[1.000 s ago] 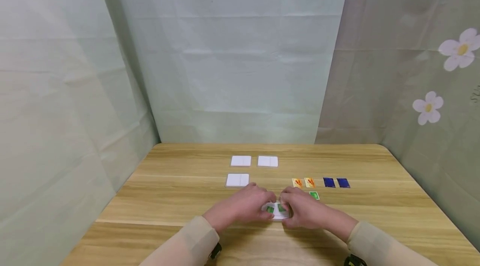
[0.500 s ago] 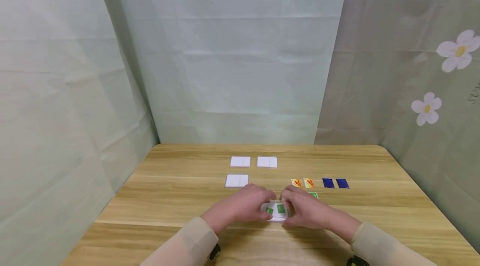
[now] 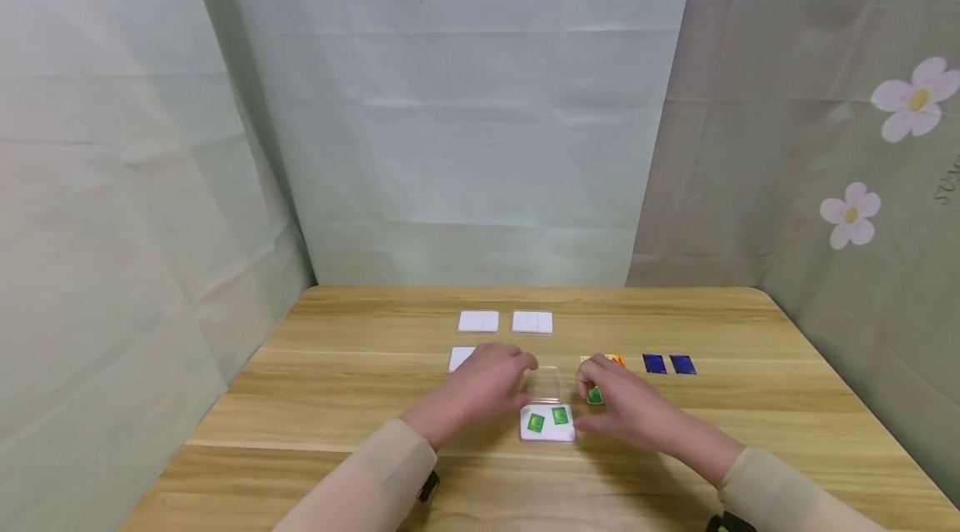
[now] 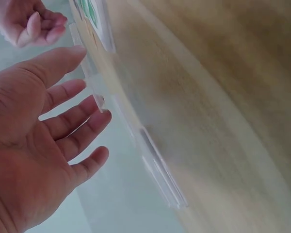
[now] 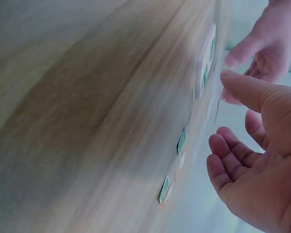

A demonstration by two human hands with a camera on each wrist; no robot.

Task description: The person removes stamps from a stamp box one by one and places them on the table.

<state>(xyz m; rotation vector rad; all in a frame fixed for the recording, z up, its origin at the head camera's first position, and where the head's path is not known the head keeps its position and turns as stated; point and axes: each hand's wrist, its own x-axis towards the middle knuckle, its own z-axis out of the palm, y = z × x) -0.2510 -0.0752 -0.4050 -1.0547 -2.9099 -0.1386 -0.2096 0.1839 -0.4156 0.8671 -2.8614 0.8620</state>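
A shallow white case base (image 3: pixel 548 436) lies on the table with two green stamp-like squares (image 3: pixel 536 423) on it. Just behind it is a clear plastic lid (image 3: pixel 545 384). My left hand (image 3: pixel 483 386) holds this lid by its left edge, thumb at the near corner and fingers at the far one; the left wrist view shows the clear edge at the fingertips (image 4: pixel 102 114). To the right, my right hand (image 3: pixel 622 407) holds nothing, its thumb beside the base and its fingers loosely bent. Another green square (image 3: pixel 595 395) shows partly from behind its fingers.
Three more white cases lie farther back, one (image 3: pixel 478 321) at the back left, another (image 3: pixel 532 322) beside it, and a third (image 3: pixel 460 358) partly behind my left hand. Orange squares (image 3: pixel 617 359) are mostly hidden by my right hand. Two dark blue squares (image 3: pixel 654 363) lie right of them.
Both hands were at the case's two ends. The clear lid has come off the base and moved back with my left hand; my right hand has let go and moved slightly right.
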